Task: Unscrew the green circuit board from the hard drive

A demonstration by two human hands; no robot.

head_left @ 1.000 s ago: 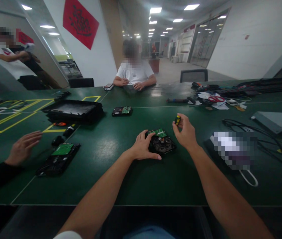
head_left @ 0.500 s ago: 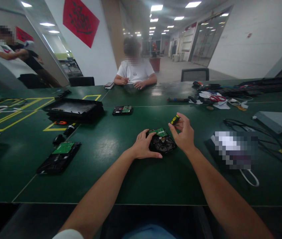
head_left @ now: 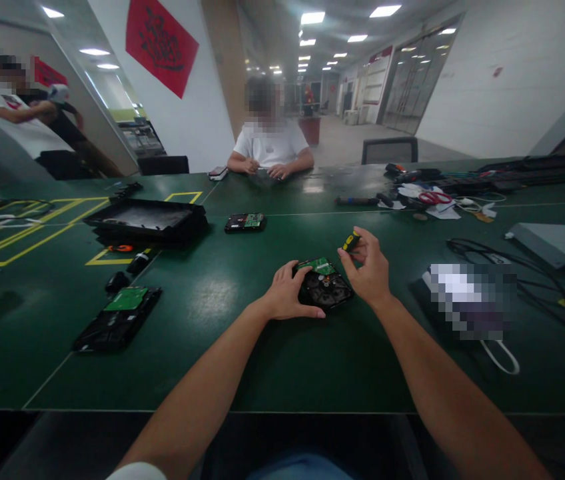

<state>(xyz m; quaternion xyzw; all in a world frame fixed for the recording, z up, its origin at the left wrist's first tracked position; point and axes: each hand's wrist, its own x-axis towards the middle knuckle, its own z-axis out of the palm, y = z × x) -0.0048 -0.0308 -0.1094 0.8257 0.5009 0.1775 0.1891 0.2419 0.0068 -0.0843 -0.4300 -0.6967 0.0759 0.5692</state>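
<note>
A black hard drive with a green circuit board lies on the green table in front of me. My left hand grips its left side, thumb along the near edge and fingers over the top. Up and to the right, my right hand pinches a short yellow and black screwdriver between thumb and fingers. The screwdriver's tip cannot be made out. Another drive with a green board rests at the left, and a smaller one lies farther back.
Black trays stand at the back left. A blurred-out object, a grey box and black cables are at the right. Scissors and papers lie farther back. A person sits across the table; others stand at the far left.
</note>
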